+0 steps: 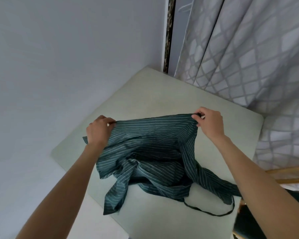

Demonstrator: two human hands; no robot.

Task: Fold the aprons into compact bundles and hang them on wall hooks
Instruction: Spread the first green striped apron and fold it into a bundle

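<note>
A dark green apron (152, 152) with thin white stripes lies crumpled on a pale table (145, 94). Its far edge is stretched taut and lifted between both hands. My left hand (97, 130) pinches the left corner of that edge. My right hand (209, 122) pinches the right corner. The lower part of the apron bunches in loose folds toward me, and a thin dark strap (212, 211) loops out across the table on the near right. No wall hooks are in view.
A plain white wall (59, 57) runs along the table's left side. A grey curtain (248, 57) with a diamond pattern hangs behind and to the right. A wooden chair frame (290, 176) with a dark seat stands at the table's right edge.
</note>
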